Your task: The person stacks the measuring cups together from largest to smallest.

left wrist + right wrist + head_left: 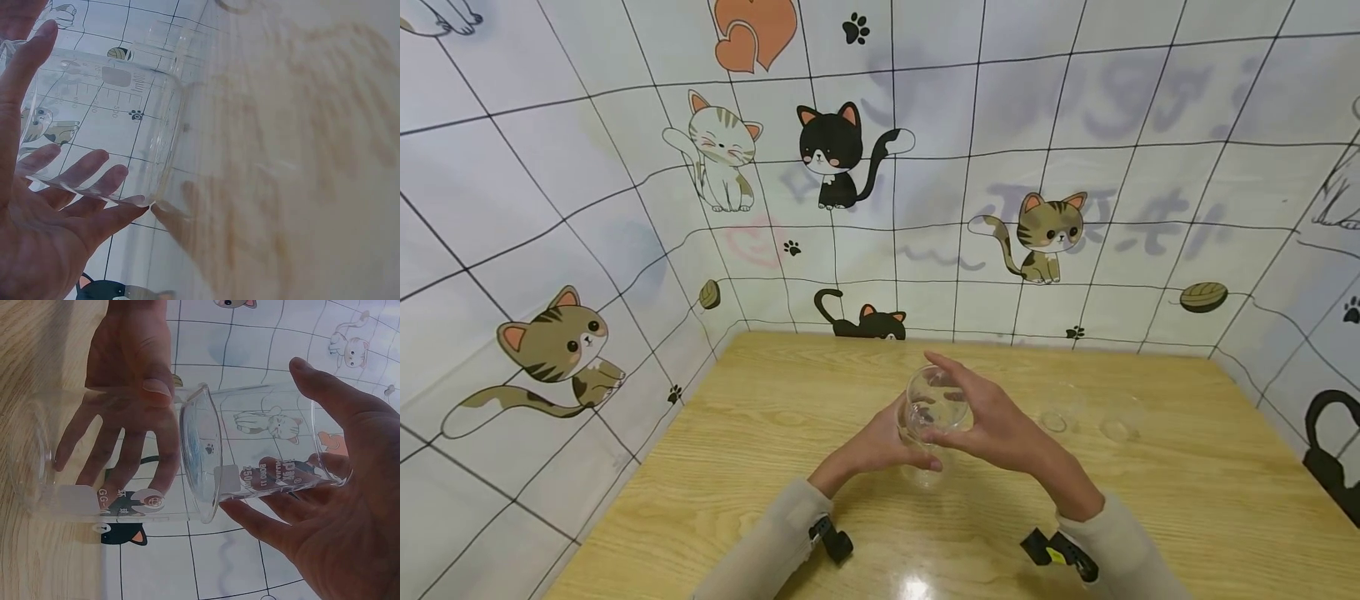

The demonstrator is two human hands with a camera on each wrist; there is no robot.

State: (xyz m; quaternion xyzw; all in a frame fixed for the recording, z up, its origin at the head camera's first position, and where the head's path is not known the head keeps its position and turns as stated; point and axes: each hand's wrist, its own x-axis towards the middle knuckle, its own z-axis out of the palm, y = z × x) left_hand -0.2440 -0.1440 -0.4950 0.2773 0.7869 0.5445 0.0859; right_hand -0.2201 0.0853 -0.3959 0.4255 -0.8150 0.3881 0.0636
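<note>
Cream fabric sleeves (767, 542) with black wrist straps (837, 546) extend across a pale wooden counter (790, 392). Fingers of the right hand (988, 417) clamp around a clear cylindrical glass beaker (262, 447), directly above a second clear glass beaker (94, 487) standing on the counter, encircled by the left hand's (872, 442) curled fingers.
</note>
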